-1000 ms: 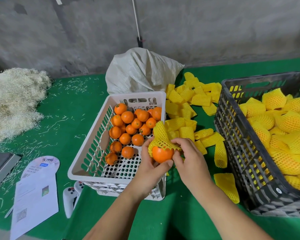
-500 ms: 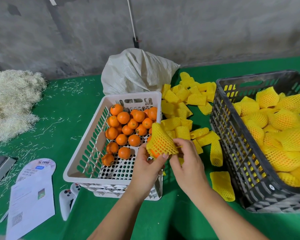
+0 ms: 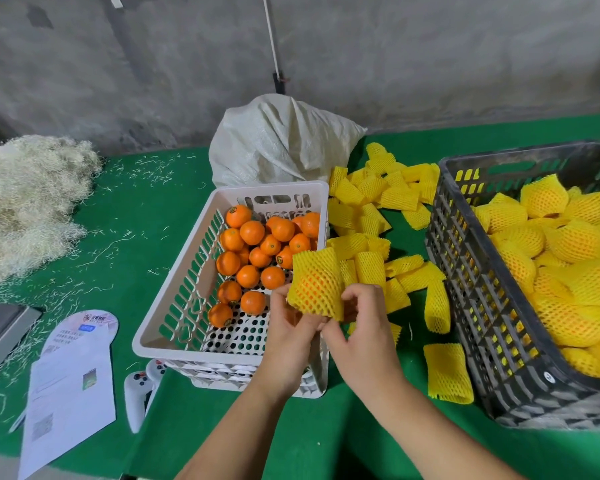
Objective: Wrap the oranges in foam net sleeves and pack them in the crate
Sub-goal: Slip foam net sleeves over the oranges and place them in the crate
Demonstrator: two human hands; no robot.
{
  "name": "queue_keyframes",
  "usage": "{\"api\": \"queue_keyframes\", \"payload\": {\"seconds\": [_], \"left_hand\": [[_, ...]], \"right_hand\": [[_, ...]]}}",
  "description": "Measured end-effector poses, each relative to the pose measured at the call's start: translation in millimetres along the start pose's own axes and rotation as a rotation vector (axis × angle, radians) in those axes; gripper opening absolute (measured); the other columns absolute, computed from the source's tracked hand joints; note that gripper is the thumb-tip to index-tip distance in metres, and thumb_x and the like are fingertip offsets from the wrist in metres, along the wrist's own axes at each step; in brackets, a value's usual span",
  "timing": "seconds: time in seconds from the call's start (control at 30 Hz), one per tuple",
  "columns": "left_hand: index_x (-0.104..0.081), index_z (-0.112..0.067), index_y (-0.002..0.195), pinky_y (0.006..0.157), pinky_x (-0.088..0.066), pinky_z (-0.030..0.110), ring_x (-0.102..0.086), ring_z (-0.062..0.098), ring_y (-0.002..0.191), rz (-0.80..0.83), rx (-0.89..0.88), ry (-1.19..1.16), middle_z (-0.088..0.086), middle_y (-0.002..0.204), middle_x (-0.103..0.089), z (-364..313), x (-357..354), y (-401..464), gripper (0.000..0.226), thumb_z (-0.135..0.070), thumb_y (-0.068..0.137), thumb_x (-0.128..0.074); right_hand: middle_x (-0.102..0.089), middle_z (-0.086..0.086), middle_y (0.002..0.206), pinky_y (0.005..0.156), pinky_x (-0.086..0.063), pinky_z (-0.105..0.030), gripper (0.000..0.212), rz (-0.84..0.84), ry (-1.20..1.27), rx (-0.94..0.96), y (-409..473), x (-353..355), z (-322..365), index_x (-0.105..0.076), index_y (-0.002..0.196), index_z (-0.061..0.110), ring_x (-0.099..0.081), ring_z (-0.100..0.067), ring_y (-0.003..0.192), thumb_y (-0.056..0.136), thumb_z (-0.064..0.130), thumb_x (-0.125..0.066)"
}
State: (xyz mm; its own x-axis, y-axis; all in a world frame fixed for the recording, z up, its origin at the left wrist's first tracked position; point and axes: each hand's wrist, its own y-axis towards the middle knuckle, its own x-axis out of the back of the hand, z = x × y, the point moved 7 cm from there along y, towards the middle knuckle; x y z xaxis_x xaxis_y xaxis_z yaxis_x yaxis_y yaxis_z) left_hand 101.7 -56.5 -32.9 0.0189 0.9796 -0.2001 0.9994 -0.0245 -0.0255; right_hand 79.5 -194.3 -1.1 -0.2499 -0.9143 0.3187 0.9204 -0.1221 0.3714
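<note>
The yellow foam net sleeve point(image 3: 317, 284) is a soft, open diamond mesh, stretched round over the smooth orange point(image 3: 307, 284) inside it. I hold this bundle between both hands above the near right corner of the white perforated basket point(image 3: 174, 306): my left hand point(image 3: 288, 336) cups it from below, my right hand point(image 3: 359, 327) pinches the sleeve's lower edge. The dark slatted crate point(image 3: 465, 271) stands to my right.
</note>
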Motion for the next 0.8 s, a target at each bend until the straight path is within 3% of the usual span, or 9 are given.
{"api": "queue_keyframes", "payload": {"seconds": [0.1, 0.2, 0.3, 0.37, 0.43, 0.53, 0.6, 0.7, 0.8], "left_hand": [[-0.051, -0.016, 0.119, 0.066, -0.054, 0.028, -0.062, 0.018, 0.081, -0.007, -0.016, -0.039, 0.004, 0.089, -0.065, -1, -1, 1, 0.048, -0.017, 0.075, -0.071], [-0.052, -0.022, 0.112, 0.062, -0.051, 0.029, -0.058, 0.017, 0.075, -0.012, -0.014, -0.08, 0.003, 0.085, -0.061, 3, 4, 0, 0.033, -0.009, 0.084, -0.064], [-0.05, -0.027, 0.116, 0.072, -0.054, 0.031, -0.064, 0.016, 0.091, -0.04, -0.025, -0.021, 0.001, 0.099, -0.067, 3, 6, 0, 0.042, -0.017, 0.082, -0.072], [-0.053, -0.033, 0.116, 0.079, -0.055, 0.027, -0.066, 0.009, 0.1, -0.019, -0.06, 0.039, -0.007, 0.106, -0.07, -3, 1, -1, 0.045, -0.03, 0.081, -0.081], [-0.057, -0.033, 0.116, 0.085, -0.057, 0.03, -0.067, 0.012, 0.107, 0.043, -0.079, 0.093, -0.004, 0.113, -0.07, -6, -7, -4, 0.041, -0.046, 0.085, -0.082], [-0.062, -0.026, 0.12, 0.093, -0.057, 0.038, -0.067, 0.022, 0.111, 0.028, -0.067, 0.079, 0.011, 0.121, -0.069, -4, -6, -5, 0.029, -0.045, 0.098, -0.069], [-0.065, -0.022, 0.118, 0.087, -0.057, 0.035, -0.067, 0.021, 0.104, -0.009, -0.081, 0.078, 0.016, 0.116, -0.07, -3, -3, -5, 0.019, -0.034, 0.105, -0.059], [-0.068, -0.027, 0.108, 0.067, -0.052, 0.027, -0.062, 0.013, 0.078, -0.114, -0.15, 0.214, 0.002, 0.09, -0.07, -2, 0, -3, 0.016, -0.021, 0.107, -0.053], [-0.064, -0.033, 0.107, 0.065, -0.048, 0.028, -0.058, 0.013, 0.074, -0.174, -0.17, 0.27, -0.004, 0.09, -0.065, -1, 2, -1, 0.023, -0.01, 0.105, -0.057]], "right_hand": [[-0.042, 0.016, 0.101, 0.069, -0.04, -0.005, 0.036, -0.004, -0.073, 0.092, -2, 3, 3, -0.044, 0.103, 0.03, -0.05, 0.005, 0.095, 0.088, 0.01, -0.07], [-0.047, 0.013, 0.1, 0.071, -0.041, -0.007, 0.014, 0.072, -0.044, 0.123, -4, -5, 7, -0.049, 0.101, 0.027, -0.053, 0.001, 0.094, 0.09, 0.029, -0.057], [-0.054, 0.012, 0.093, 0.07, -0.043, -0.014, 0.021, 0.018, 0.243, -0.109, -4, 1, -5, -0.054, 0.098, 0.027, -0.056, -0.005, 0.086, 0.086, 0.044, -0.058], [-0.061, 0.017, 0.1, 0.072, -0.044, -0.013, 0.044, -0.05, 0.502, -0.374, -3, 5, -17, -0.054, 0.11, 0.033, -0.06, 0.001, 0.088, 0.079, 0.063, -0.06], [-0.065, 0.024, 0.12, 0.084, -0.047, -0.016, 0.069, 0.126, 0.673, -0.555, 0, -9, -18, -0.048, 0.129, 0.046, -0.063, 0.008, 0.105, 0.07, 0.075, -0.069], [-0.069, 0.015, 0.128, 0.096, -0.05, -0.027, 0.051, 0.307, 0.849, -0.638, -5, -25, -13, -0.061, 0.122, 0.054, -0.065, -0.004, 0.118, 0.075, 0.059, -0.08], [-0.07, 0.005, 0.129, 0.091, -0.056, -0.028, 0.042, 0.278, 0.976, -0.657, -8, -25, -14, -0.064, 0.127, 0.042, -0.066, -0.013, 0.12, 0.087, 0.04, -0.076], [-0.068, -0.003, 0.133, 0.092, -0.058, -0.035, 0.054, 0.168, 1.099, -0.706, -10, -19, -22, -0.052, 0.143, 0.026, -0.066, -0.022, 0.122, 0.091, 0.026, -0.07], [-0.065, -0.005, 0.136, 0.099, -0.054, -0.042, 0.073, 0.049, 1.074, -0.764, -9, -13, -35, -0.043, 0.148, 0.026, -0.067, -0.026, 0.12, 0.083, 0.031, -0.076]]}}
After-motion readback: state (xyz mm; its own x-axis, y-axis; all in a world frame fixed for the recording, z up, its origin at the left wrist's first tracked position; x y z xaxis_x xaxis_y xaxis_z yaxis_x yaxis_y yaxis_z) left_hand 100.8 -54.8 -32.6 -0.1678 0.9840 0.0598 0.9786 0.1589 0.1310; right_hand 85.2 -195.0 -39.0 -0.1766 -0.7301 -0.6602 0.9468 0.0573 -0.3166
